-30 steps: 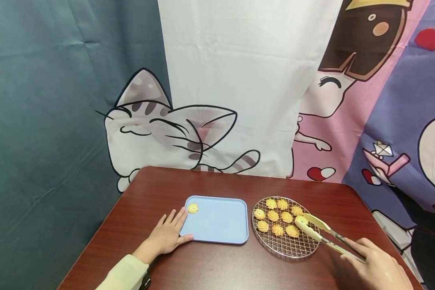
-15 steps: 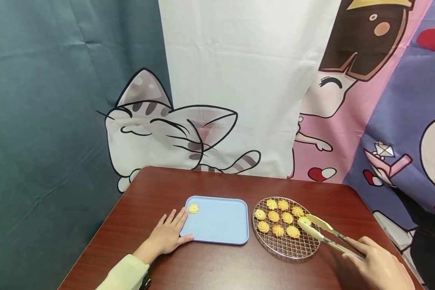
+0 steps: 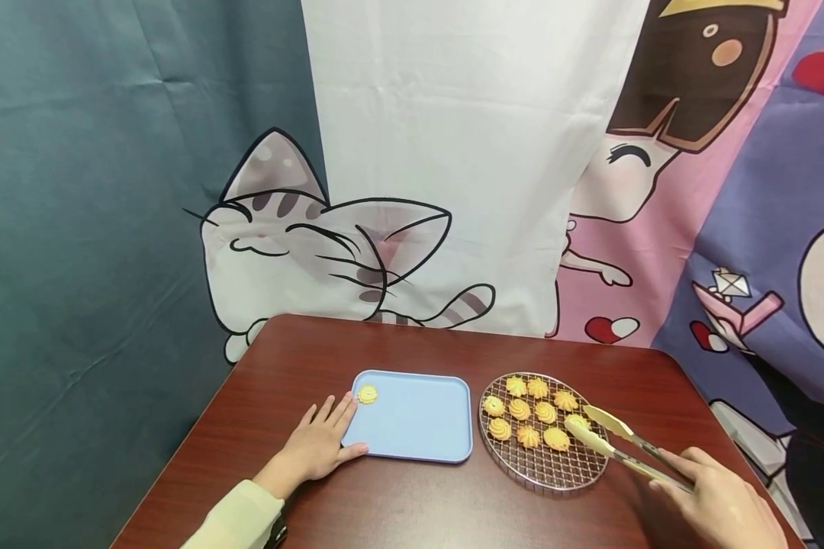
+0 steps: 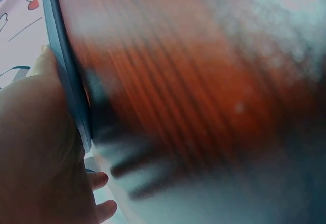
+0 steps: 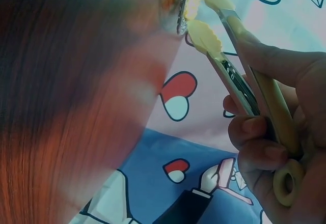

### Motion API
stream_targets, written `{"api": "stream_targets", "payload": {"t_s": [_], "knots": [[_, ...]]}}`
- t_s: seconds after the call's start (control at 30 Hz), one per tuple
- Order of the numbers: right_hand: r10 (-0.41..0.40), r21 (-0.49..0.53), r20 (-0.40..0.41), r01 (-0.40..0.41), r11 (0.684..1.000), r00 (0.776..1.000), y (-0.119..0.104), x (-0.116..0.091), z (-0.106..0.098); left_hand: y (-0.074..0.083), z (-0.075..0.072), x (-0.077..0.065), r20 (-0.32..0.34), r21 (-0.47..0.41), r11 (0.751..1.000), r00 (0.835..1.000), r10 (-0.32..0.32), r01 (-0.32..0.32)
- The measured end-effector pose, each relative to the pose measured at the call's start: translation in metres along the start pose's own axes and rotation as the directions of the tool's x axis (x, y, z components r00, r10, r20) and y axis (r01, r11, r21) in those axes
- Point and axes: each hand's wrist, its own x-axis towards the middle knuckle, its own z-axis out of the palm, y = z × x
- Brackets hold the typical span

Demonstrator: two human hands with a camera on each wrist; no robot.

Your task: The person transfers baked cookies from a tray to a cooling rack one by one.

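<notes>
My left hand (image 3: 319, 441) lies with straight fingers at the left edge of a light blue tray (image 3: 415, 450); the left wrist view shows that hand (image 4: 43, 147) against the tray's rim (image 4: 66, 66). A single yellow piped cookie (image 3: 367, 394) is in the tray's upper left corner. My right hand (image 3: 717, 496) grips tongs (image 3: 632, 454) with cream tips. The tips are apart over the right side of a round wire rack (image 3: 549, 473), on either side of a swirled cookie (image 3: 578, 424). In the right wrist view, fingers curl round the tongs (image 5: 260, 89).
Several more golden cookies (image 3: 545, 412) are spread over the back and left of the rack. Rack and tray stand side by side on a reddish-brown wooden table (image 3: 412, 499). Behind it hangs a cartoon-printed curtain (image 3: 453, 152).
The tong tips have shifted slightly to the right and stand a little wider apart around the cookie at the rack's right side. The left hand and tray stay as they were.
</notes>
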Motion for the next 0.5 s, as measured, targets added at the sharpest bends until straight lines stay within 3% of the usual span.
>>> {"api": "stream_targets", "payload": {"t_s": [0.2,0.33,0.5], "knots": [[0.013,0.026,0.010,-0.013,1.000,1.000,-0.002,0.001,-0.002,-0.004,0.004,0.002,-0.014,0.005,1.000,1.000,0.004,-0.004],[0.026,0.047,0.058,-0.028,0.998,0.998,-0.010,0.005,-0.006,-0.007,0.009,0.004,-0.013,0.028,1.000,1.000,-0.013,0.013],[0.001,0.083,0.036,-0.004,0.997,0.999,-0.023,0.005,-0.006,-0.007,0.010,0.003,-0.013,0.032,0.999,1.000,-0.014,0.015]]}}
